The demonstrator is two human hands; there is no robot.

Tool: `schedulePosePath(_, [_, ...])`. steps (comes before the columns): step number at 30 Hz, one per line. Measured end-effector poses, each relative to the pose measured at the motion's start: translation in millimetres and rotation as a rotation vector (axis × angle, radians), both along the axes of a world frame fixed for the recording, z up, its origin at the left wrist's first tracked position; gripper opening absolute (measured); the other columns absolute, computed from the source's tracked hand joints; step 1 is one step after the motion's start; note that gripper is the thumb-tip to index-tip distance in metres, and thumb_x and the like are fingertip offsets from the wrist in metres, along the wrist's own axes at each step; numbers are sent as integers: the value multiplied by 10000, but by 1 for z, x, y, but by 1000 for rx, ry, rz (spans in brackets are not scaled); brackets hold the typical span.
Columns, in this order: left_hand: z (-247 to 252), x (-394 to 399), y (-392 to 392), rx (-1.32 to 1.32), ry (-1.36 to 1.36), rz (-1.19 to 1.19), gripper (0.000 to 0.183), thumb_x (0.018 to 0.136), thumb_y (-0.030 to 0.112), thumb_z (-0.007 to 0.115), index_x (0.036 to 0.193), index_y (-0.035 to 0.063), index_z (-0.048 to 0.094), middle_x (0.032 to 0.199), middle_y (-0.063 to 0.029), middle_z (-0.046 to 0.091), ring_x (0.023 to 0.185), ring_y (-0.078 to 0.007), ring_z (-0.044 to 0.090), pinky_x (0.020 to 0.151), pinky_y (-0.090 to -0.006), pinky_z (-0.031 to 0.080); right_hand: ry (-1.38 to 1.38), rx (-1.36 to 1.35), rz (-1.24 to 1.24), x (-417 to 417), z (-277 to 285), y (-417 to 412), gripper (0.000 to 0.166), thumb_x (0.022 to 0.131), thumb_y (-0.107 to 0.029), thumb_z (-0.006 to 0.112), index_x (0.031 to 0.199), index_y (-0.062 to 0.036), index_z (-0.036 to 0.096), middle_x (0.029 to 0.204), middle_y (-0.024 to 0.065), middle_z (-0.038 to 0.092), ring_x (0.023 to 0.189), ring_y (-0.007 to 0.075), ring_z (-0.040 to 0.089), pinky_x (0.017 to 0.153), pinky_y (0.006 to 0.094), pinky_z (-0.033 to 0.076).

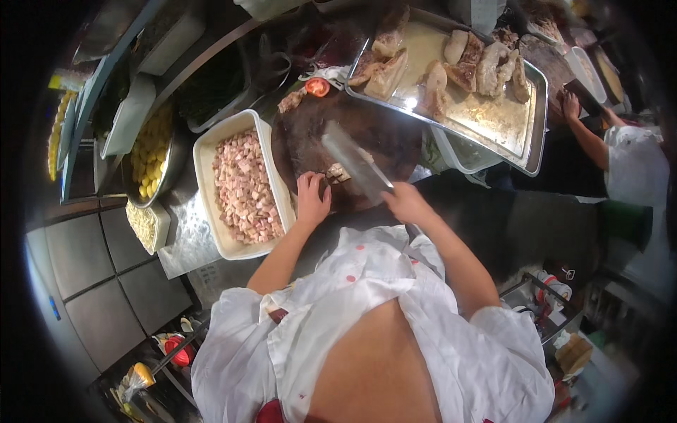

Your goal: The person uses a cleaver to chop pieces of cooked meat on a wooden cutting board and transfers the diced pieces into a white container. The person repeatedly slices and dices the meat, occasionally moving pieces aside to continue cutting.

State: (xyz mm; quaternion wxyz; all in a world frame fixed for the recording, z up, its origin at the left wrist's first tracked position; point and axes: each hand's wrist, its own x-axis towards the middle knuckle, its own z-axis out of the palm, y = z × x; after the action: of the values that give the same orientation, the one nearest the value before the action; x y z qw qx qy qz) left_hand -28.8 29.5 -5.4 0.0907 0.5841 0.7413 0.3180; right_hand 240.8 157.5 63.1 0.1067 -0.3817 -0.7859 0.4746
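In my right hand [411, 203] is the handle of a broad cleaver [355, 158], its blade blurred over a round dark chopping board [304, 137]. Small cut pieces of meat [337, 173] lie on the board just left of the blade. My left hand [314, 200] rests at the board's near left edge, fingers curled beside these pieces; it grips nothing that I can see. Left of the board, a white plastic tub [202, 174] holds a heap of diced meat [246, 190]. A chunk of meat [292, 100] and a cut tomato [317, 87] lie at the board's far edge.
A metal tray [538, 127] with large pieces of cooked meat [386, 79] overlaps the board's far right. At left stand a bowl of yellow peeled potatoes [151, 164] and a container of pale shreds [142, 224]. On the right, another person's hand [571, 106] holds a cleaver [584, 98].
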Motion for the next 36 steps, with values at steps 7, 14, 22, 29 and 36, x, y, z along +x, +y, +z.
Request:
schedulePosePath(7, [-18,54,59,81,-150,55,780,860,131,754,1541,-1,399,1587,-264,380,1449,-459,394,1201,-510,339,175,-1125,-472,111,-54,27,332,1075,-245,597,814,-78,478,603,22,436,431,135,383,412,341,353])
schedulePosePath(14, [-6,77,81,-21,-35,199,878,857,413,776,1595,110,410,1636,-242,335,1516,-432,311,1212,-622,225,131,-940,-355,19,-71,-33,250,1053,-201,623,885,-25,563,633,51,546,437,156,516,398,350,443])
schedulePosePath(22, [28,11,60,341,-148,436,592,952,301,680,1507,125,570,1623,-255,391,1479,-465,382,1221,-521,298,-47,-844,-133,-70,21,-45,205,1035,-159,647,930,3,581,636,51,554,459,154,536,419,352,440])
schedulePosePath(29, [90,-141,7,529,-277,771,420,961,63,672,1380,40,647,1314,-200,663,1186,-374,657,983,-422,534,-67,-549,198,-172,101,-55,266,1020,-179,650,913,55,585,616,88,594,491,166,586,464,363,456])
schedulePosePath(36, [29,-236,-86,143,-293,781,331,866,50,754,1195,20,724,1124,-193,722,1051,-347,693,895,-423,557,-67,-541,-8,-147,81,-38,214,1001,-142,664,947,51,590,610,79,590,463,166,560,439,369,449])
